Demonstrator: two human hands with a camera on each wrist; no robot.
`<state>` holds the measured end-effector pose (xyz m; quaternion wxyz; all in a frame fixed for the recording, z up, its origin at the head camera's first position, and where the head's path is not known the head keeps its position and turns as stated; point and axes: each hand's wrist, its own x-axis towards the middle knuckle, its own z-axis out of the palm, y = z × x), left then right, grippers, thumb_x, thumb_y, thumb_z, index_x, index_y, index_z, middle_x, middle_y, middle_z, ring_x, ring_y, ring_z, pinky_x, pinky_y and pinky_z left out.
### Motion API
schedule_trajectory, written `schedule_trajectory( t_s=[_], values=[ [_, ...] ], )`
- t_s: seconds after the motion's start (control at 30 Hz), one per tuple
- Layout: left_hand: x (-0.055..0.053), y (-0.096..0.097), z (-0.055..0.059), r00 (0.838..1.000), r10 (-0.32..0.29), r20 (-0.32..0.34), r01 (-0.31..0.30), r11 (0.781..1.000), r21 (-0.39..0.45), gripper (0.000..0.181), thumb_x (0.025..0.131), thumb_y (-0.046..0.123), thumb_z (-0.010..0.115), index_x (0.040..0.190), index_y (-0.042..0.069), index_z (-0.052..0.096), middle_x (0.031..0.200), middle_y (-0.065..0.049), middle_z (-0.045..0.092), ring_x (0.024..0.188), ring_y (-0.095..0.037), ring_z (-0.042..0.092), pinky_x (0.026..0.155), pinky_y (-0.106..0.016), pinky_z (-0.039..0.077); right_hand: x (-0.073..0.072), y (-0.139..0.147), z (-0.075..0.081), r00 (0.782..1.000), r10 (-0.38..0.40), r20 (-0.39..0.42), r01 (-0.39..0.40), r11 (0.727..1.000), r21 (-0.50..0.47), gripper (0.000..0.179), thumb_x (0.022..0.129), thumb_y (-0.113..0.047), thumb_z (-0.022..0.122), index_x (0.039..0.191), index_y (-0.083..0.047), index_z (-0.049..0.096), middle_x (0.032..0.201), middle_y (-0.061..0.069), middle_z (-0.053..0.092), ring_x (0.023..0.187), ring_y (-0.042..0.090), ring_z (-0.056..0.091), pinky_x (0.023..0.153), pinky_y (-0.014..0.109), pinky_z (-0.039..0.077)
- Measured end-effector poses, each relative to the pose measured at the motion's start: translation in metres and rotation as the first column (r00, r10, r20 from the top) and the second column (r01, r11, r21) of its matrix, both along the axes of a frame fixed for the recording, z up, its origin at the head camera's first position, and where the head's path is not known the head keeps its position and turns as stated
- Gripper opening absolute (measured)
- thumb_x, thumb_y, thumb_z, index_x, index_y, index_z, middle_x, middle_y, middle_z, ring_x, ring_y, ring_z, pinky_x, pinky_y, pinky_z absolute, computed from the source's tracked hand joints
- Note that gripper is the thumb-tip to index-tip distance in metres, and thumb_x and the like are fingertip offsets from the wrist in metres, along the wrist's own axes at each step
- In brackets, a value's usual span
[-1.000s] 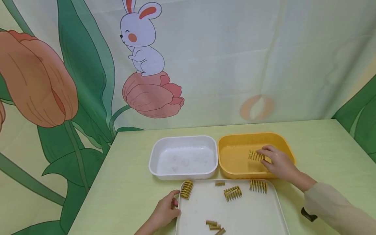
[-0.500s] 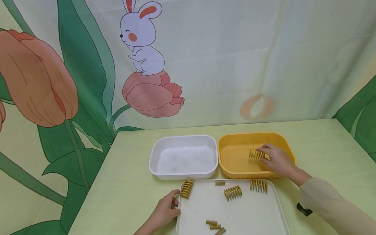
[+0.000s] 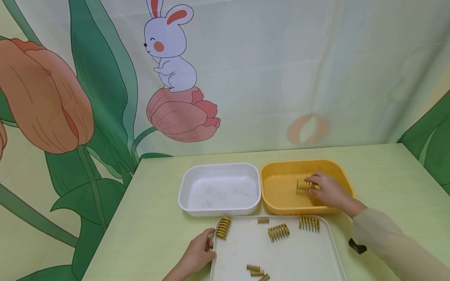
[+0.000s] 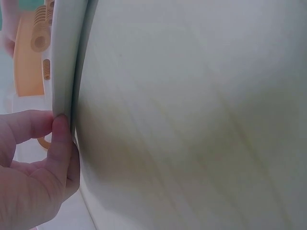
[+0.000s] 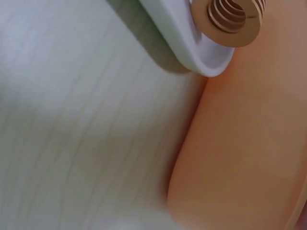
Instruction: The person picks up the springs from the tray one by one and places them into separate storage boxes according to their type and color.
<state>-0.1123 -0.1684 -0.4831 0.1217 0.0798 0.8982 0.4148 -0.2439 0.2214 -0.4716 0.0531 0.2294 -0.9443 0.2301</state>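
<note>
Gold spring (image 3: 301, 185), head view: pinched by the fingers of the right hand (image 3: 328, 190), within the yellow box (image 3: 281, 210) at the tray's 1 o'clock; whether it touches the floor there, I cannot tell.
Right sleeve (image 3: 390, 242), head view: it has swung slightly towards 10 o'clock over the last second, the pinched spring shifting only a touch towards 9; unreleased, so this placing looks unfinished.
Tray (image 3: 239, 249), head view: left hand (image 3: 200, 249) at its 9 o'clock, unmoved; large springs at 10, 12 and 2, a small one at 11, small ones clustered at 8, all lying as before.
White box (image 3: 190, 195), head view: between the tray's 10 and 11 o'clock, no spring visible inside.
Tray rim (image 4: 67, 52), left wrist view: finger and thumb pinch it at the frame's 8 o'clock, seemingly steadying the tray.
Tray-corner spring (image 5: 235, 24), right wrist view: at 1 o'clock, beside the yellow box; the right fingers' pinch is not shown.
</note>
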Motion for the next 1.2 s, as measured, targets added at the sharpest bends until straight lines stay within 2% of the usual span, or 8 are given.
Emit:
schedule_trajectory(
  t_s=[0.33,0.77,0.97,1.2],
  values=[
    [-0.001,0.000,-0.001,1.000,0.000,0.025,0.000,1.000,0.012,0.060,0.063,-0.006,0.058,0.121,-0.006,0.041,0.079,-0.005,0.047,0.060,-0.007,0.041,0.051,-0.018,0.036,-0.006,-0.002,0.001,0.996,-0.012,0.091,0.013,1.000,-0.007,0.032,0.076,-0.002,0.062,0.108,0.003,0.059,0.099,0.017,0.057,0.086,0.028,0.056,0.072,0.039,0.048],
    [-0.001,0.000,-0.001,1.000,0.005,0.030,-0.006,1.000,0.014,0.061,0.063,-0.006,0.057,0.122,-0.006,0.040,0.079,-0.005,0.047,0.060,-0.006,0.041,0.050,-0.017,0.036,-0.015,0.000,-0.007,0.997,-0.003,0.082,0.006,0.999,-0.037,0.027,0.072,0.002,0.062,0.099,0.006,0.062,0.091,0.017,0.059,0.077,0.024,0.055,0.068,0.038,0.047],
    [-0.001,0.001,-0.001,1.000,0.011,0.027,-0.012,1.000,0.020,0.061,0.063,-0.006,0.056,0.122,-0.007,0.040,0.079,-0.005,0.047,0.060,-0.006,0.041,0.050,-0.018,0.036,-0.018,0.000,-0.008,0.990,-0.010,0.142,0.019,0.998,-0.061,0.028,0.073,0.003,0.061,0.100,0.007,0.060,0.091,0.018,0.059,0.079,0.025,0.054,0.069,0.039,0.047],
    [0.000,0.000,-0.001,1.000,0.010,0.007,-0.010,1.000,0.002,0.061,0.063,-0.007,0.057,0.121,-0.006,0.041,0.078,-0.005,0.048,0.060,-0.006,0.041,0.051,-0.018,0.036,-0.020,0.001,-0.009,0.980,-0.016,0.198,0.023,0.999,-0.030,0.034,0.073,-0.001,0.062,0.106,0.009,0.057,0.096,0.021,0.060,0.083,0.029,0.055,0.074,0.043,0.046]
  ],
)
